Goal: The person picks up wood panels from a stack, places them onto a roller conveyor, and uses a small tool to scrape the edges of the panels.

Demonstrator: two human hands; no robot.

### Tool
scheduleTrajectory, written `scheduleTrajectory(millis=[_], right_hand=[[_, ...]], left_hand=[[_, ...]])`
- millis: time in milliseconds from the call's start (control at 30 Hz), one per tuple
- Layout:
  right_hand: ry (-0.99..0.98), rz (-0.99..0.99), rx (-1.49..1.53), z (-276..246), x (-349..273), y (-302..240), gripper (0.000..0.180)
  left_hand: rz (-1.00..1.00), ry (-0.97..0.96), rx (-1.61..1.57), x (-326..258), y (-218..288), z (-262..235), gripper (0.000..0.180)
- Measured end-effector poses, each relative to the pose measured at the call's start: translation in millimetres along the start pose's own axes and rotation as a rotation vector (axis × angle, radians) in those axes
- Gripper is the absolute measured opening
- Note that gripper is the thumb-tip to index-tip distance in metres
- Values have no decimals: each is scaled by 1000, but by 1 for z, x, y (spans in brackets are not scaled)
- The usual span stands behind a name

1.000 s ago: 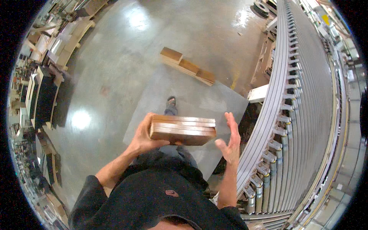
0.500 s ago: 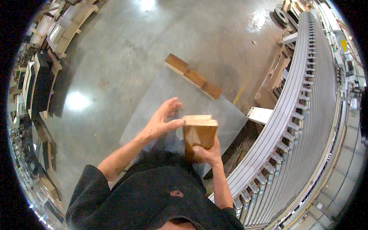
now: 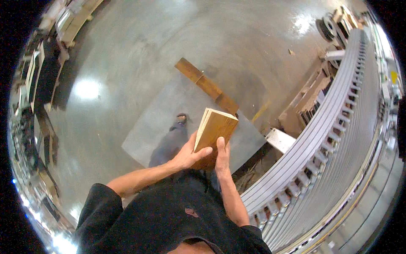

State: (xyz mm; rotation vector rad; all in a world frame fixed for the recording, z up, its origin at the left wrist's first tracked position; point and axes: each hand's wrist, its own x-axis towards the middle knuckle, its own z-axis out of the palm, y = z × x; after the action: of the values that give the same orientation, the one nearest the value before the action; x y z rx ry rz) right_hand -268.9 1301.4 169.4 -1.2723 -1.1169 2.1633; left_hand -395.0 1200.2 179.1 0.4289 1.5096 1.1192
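We're holding the boards above the mat, pinched between left hand and right hand!
Thumbs on the brown face, but look, the pale edges splay: a slack grip could let one slide out toward the foot over the mat. Tight for us right of the mat, with the white bracket just beside its corner and the conveyor beyond; wider floor to its left, plank row along its far edge.
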Motion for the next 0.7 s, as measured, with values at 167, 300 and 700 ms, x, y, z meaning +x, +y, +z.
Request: scheduleTrajectory(millis=[167,300,700], right_hand=[[-119,124,-276,-56,68,-20,71],[-254,276,-588,-96,131,-8,76],[-461,-45,-1199,-145,382,190,88]], left_hand=[[-244,173,-517,53,-22,64,81],[-214,447,-697,97,-42,106,59],[-478,651,-1082,331,-248,61,42]])
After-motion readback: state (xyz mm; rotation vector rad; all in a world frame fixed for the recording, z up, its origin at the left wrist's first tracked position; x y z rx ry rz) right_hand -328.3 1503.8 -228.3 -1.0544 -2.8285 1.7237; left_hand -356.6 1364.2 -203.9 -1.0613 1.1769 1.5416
